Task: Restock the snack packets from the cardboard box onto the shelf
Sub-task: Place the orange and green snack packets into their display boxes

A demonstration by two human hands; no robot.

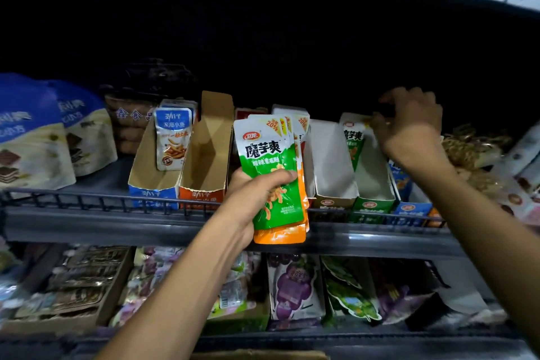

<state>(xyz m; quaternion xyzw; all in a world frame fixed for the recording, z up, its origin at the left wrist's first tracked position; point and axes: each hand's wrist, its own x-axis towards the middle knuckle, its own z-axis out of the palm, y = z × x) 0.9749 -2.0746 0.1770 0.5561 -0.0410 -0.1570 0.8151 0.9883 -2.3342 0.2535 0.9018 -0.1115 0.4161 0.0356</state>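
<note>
We saw blue-and-cream pouches (43, 137) standing at the far left, a blue fish-snack packet (174, 139) upright in a display carton, and, on the lower tier, purple grape-print packs (293, 286) beside green leaf-shaped packs (349, 292).

You've a fanned stack of green and orange snack packets (271, 172) upright before the shelf rail (117, 202), one green packet (353, 140) standing in the white display tray (377, 184), cardboard box edge (257, 355) at bottom
</note>
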